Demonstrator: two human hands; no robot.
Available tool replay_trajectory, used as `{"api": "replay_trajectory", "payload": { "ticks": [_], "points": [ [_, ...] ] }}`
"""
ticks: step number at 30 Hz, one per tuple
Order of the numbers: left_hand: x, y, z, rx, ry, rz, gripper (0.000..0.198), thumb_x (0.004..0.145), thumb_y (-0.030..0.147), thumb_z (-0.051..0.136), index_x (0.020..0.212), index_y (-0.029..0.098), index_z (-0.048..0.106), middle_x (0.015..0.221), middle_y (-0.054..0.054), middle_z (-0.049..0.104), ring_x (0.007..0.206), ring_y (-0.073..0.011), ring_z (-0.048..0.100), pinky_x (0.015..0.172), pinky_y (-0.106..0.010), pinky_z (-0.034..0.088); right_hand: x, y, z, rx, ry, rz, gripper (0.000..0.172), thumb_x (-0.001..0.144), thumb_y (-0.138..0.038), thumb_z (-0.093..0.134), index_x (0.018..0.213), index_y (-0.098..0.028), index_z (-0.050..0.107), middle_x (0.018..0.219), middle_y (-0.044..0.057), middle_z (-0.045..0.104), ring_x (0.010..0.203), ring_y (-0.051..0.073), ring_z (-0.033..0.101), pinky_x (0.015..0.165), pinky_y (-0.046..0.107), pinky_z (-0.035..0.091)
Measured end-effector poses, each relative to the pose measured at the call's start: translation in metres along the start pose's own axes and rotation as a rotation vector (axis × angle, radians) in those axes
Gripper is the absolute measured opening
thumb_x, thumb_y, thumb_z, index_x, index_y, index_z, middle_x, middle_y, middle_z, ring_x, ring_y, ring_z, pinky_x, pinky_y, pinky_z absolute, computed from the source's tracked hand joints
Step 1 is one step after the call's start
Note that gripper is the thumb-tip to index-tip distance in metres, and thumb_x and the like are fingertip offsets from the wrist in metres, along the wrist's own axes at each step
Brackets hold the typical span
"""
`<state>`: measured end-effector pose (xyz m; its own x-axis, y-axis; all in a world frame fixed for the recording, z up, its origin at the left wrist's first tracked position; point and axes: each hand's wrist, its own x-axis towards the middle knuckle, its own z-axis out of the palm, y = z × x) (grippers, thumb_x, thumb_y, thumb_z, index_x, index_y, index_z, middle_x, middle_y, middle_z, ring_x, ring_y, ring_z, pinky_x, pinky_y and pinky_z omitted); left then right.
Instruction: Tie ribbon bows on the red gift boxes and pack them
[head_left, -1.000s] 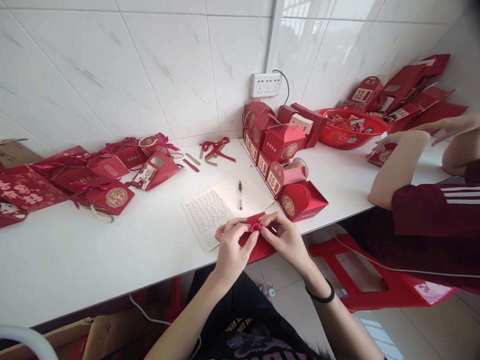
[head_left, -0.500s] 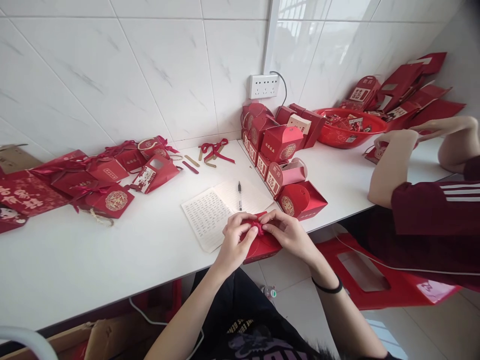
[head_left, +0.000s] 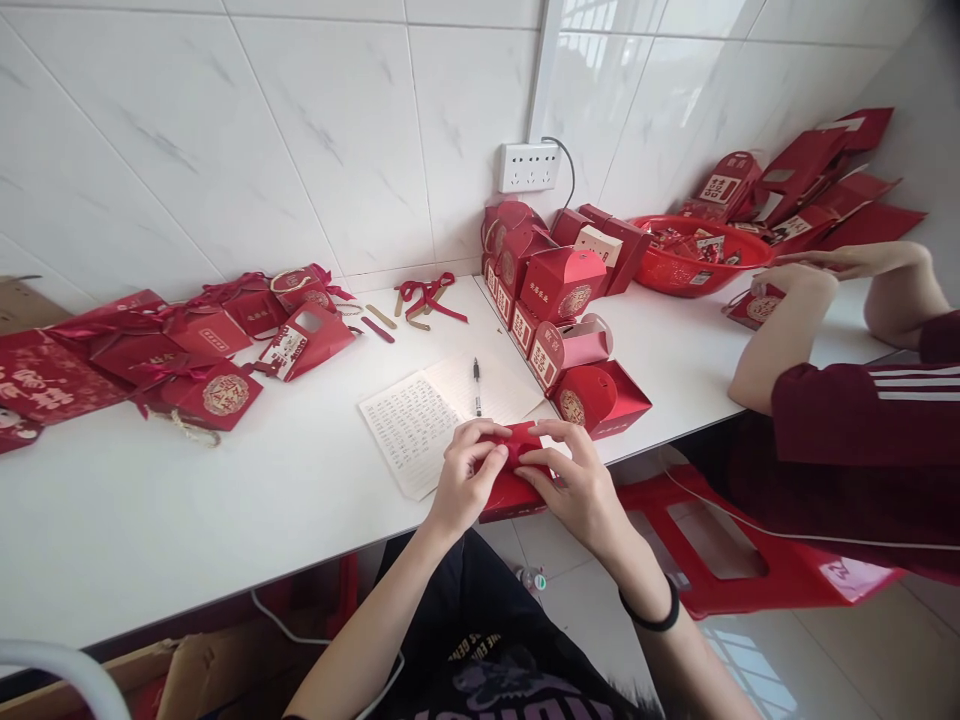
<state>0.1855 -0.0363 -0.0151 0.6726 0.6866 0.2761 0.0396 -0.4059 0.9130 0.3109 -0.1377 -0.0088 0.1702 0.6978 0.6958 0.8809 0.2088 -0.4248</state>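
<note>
A red gift box [head_left: 510, 494] sits at the table's front edge, right in front of me. My left hand [head_left: 466, 478] is closed at its top from the left, thumb and fingers pinching a crimson ribbon [head_left: 516, 452]. From the other side my right hand [head_left: 576, 482] pinches the same ribbon, thumb below and forefinger above. The fingers hide much of the ribbon, so the form of its knot or loops does not show. An open notebook [head_left: 409, 430] with handwriting lies just beyond my left hand, a black pen [head_left: 477, 385] on its page.
Several red boxes [head_left: 564, 280] stand in a row beyond my right hand. Ribboned boxes [head_left: 225, 398] lie at left; loose ribbons [head_left: 431, 295] lie near the wall. A red basin [head_left: 675, 280] holds small packets. At right, another person's arms [head_left: 795, 310] handle a box.
My right hand's fingers have spread slightly, and the ribbon between my hands looks flatter and less bunched. The view has shifted a little. The other person's arms have moved slightly.
</note>
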Motion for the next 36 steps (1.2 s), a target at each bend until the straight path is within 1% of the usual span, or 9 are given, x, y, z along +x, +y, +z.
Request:
{"api": "replay_trajectory", "payload": {
  "ticks": [7,12,17,22,24,26,30,32,36],
  "points": [
    [-0.006,-0.003,-0.01,0.191,0.078,0.064,0.028,0.089,0.025,0.043,0.068,0.019,0.061,0.107,-0.006,0.059,0.108,-0.0226,0.051,0.094,-0.041,0.04,0.002,0.006,-0.007,-0.075,-0.049,-0.04,0.011,0.087,-0.01,0.055,0.083,-0.019,0.06,0.099,0.009,0.054,0.099,0.024,0.053,0.081,0.041,0.048],
    [-0.017,0.002,-0.015,0.381,0.155,0.178,0.022,0.089,0.022,0.045,0.073,0.019,0.06,0.091,-0.005,0.057,0.093,-0.0186,0.055,0.086,-0.036,0.044,-0.001,0.006,-0.016,-0.146,-0.098,-0.073,0.01,0.088,-0.009,0.053,0.086,-0.018,0.059,0.099,0.01,0.055,0.091,0.022,0.053,0.076,0.038,0.047],
    [-0.026,0.002,-0.013,0.322,0.205,0.183,0.017,0.089,0.02,0.045,0.075,0.018,0.055,0.082,-0.002,0.051,0.077,-0.0126,0.055,0.071,-0.026,0.049,-0.008,0.006,-0.026,-0.219,-0.139,-0.08,0.018,0.089,-0.005,0.046,0.089,-0.017,0.059,0.099,0.011,0.055,0.085,0.02,0.054,0.069,0.033,0.047],
    [-0.03,0.001,-0.008,0.287,0.195,0.176,0.007,0.085,0.016,0.049,0.081,0.019,0.054,0.084,-0.002,0.053,0.082,-0.014,0.056,0.075,-0.027,0.05,-0.011,0.008,-0.029,-0.231,-0.175,-0.053,0.021,0.09,-0.009,0.043,0.092,-0.021,0.06,0.099,0.01,0.056,0.085,0.02,0.056,0.071,0.034,0.047],
    [-0.03,0.003,-0.006,0.271,0.193,0.181,0.006,0.084,0.014,0.049,0.084,0.019,0.053,0.087,-0.003,0.056,0.085,-0.0152,0.057,0.078,-0.029,0.05,-0.011,0.005,-0.027,-0.136,-0.15,0.038,0.013,0.091,-0.017,0.047,0.093,-0.021,0.059,0.097,0.009,0.057,0.083,0.019,0.056,0.071,0.033,0.048],
    [-0.031,0.004,-0.005,0.27,0.188,0.173,0.006,0.083,0.014,0.05,0.083,0.019,0.052,0.089,-0.004,0.057,0.088,-0.0159,0.057,0.079,-0.031,0.05,-0.011,0.001,-0.026,-0.021,-0.118,0.227,0.01,0.091,-0.028,0.05,0.09,-0.02,0.056,0.086,0.007,0.058,0.072,0.017,0.055,0.065,0.029,0.047],
    [-0.031,0.007,-0.006,0.315,0.162,0.161,0.006,0.081,0.014,0.05,0.077,0.019,0.05,0.093,-0.005,0.057,0.092,-0.0177,0.057,0.084,-0.033,0.048,-0.01,-0.01,-0.023,0.108,-0.186,0.605,0.039,0.093,-0.046,0.039,0.065,-0.02,0.044,0.057,-0.001,0.045,0.05,0.012,0.041,0.048,0.024,0.036],
    [-0.031,0.009,-0.006,0.342,0.141,0.153,0.008,0.081,0.015,0.049,0.075,0.019,0.048,0.094,-0.006,0.056,0.095,-0.0186,0.056,0.087,-0.035,0.047,-0.008,-0.014,-0.02,0.117,-0.222,0.686,0.045,0.091,-0.051,0.039,0.06,-0.02,0.04,0.052,-0.002,0.04,0.048,0.011,0.037,0.046,0.023,0.032],
    [-0.031,0.013,-0.003,0.394,0.088,0.14,0.009,0.079,0.013,0.049,0.072,0.019,0.046,0.101,-0.007,0.054,0.096,-0.0198,0.054,0.085,-0.036,0.047,-0.003,-0.016,-0.014,0.101,-0.222,0.746,0.043,0.084,-0.053,0.05,0.058,-0.02,0.042,0.049,-0.004,0.036,0.047,0.011,0.033,0.045,0.024,0.028]
  ]
}}
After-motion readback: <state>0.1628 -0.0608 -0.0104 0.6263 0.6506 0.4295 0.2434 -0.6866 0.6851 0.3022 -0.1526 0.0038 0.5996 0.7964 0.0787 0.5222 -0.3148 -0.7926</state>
